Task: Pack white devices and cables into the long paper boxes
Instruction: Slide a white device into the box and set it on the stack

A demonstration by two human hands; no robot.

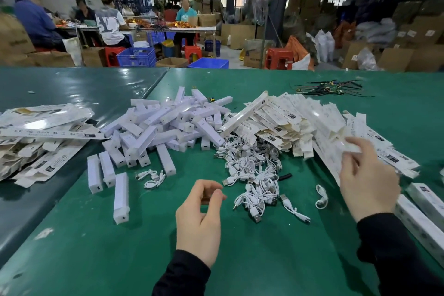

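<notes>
Your left hand (pixel 200 217): it hangs just above the green table (pixel 240 259), near you. The fingers are loosely curled and the thumb is close to the fingertips. It holds nothing that you can see.
Your right hand (pixel 367 181): it is up at the near edge of the flat box pile. The fingers and thumb pinch the end of one flat paper box (pixel 352 145).
Flat paper boxes (pixel 300 118): a big messy pile lies on the right side of the table, behind and under your right hand.
White devices (pixel 163 122): a heap of long white blocks sits in the middle of the table. A few lie apart, closer to you, on the left.
Cables (pixel 254 175): a pile of short white cables lies between your two hands, just in front of the devices and the boxes. One small bunch (pixel 153 178) lies off to the left.
Done boxes (pixel 422 214): long boxes lie at the right edge, beside your right sleeve.
More boxes (pixel 43 137): another pile sits far left.
Dark wires (pixel 329 87): a thin tangle lies far back on the table.
</notes>
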